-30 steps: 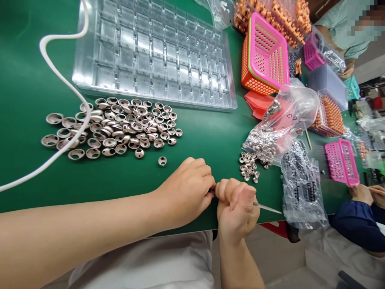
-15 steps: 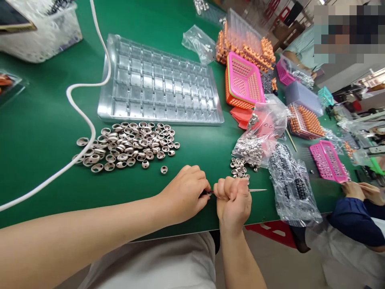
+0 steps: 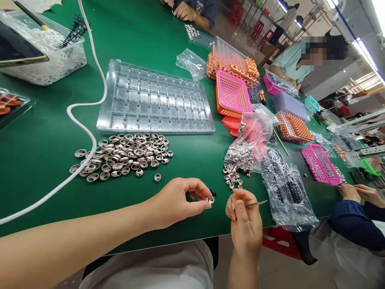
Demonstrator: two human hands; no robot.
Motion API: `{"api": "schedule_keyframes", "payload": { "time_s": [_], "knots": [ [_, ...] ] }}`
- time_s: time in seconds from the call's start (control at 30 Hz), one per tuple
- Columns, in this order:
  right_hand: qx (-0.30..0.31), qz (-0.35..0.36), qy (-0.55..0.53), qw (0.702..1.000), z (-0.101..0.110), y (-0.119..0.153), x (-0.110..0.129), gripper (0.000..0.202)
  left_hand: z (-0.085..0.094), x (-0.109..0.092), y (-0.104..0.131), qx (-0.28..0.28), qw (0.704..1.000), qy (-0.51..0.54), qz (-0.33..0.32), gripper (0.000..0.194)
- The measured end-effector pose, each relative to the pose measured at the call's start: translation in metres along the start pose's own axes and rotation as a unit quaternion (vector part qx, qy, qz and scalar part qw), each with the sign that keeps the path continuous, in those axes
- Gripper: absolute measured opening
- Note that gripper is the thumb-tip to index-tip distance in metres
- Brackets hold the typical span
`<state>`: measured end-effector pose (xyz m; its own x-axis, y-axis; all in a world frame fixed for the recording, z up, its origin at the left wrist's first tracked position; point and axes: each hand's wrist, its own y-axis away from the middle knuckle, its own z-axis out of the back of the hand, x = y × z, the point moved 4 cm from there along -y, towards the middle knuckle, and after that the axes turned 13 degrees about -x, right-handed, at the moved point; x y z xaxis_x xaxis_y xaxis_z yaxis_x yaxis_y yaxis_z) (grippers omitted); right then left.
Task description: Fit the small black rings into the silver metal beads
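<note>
My left hand (image 3: 180,200) pinches a small silver oval metal ring (image 3: 210,199) between thumb and fingertips. A tiny black plastic piece (image 3: 213,193) shows right beside that ring; whether it is attached I cannot tell. To the right, my right hand (image 3: 245,212) is closed round a thin pointed metal tool (image 3: 257,204), whose tip sticks out to the right; the rest is hidden in the fingers. Many like silver rings lie in a heap (image 3: 120,156) beyond my left forearm, with one loose ring (image 3: 157,177) near my wrist. Small silver parts (image 3: 231,175) are scattered beyond my right hand.
A clear compartment tray (image 3: 156,100) lies behind the heap. A white cable (image 3: 90,132) crosses the left side. Pink baskets (image 3: 234,94), a bag of silver parts (image 3: 245,154) and a bag of black parts (image 3: 285,192) are on the right. Other people work around the table.
My hands have come apart, the right one turning palm-up with the tool. The silver ring at my left fingertips now shows. The view has tilted upward.
</note>
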<state>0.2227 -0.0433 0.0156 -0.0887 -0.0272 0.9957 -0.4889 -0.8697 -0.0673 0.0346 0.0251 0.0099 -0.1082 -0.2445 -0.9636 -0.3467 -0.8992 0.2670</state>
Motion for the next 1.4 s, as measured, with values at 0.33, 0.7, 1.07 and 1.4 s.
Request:
{"api": "schedule_keyframes", "payload": {
  "time_s": [0.33,0.7,1.07,1.4],
  "knots": [
    [0.092,0.121,0.14,0.978,-0.008,0.014,0.004,0.019,-0.003,-0.001,0.003,0.02,1.0,0.008,-0.008,0.025],
    [0.078,0.137,0.122,0.98,-0.007,0.02,0.0,0.025,-0.003,-0.002,0.008,0.012,0.994,-0.007,-0.104,0.017],
    [0.065,0.138,0.104,0.983,-0.008,0.023,0.0,0.023,-0.002,-0.006,0.014,-0.012,0.978,0.003,-0.206,0.013],
    [0.06,0.139,0.1,0.983,-0.007,0.025,0.0,0.02,-0.002,-0.011,0.017,-0.028,0.957,0.005,-0.288,0.014]
  ]
}}
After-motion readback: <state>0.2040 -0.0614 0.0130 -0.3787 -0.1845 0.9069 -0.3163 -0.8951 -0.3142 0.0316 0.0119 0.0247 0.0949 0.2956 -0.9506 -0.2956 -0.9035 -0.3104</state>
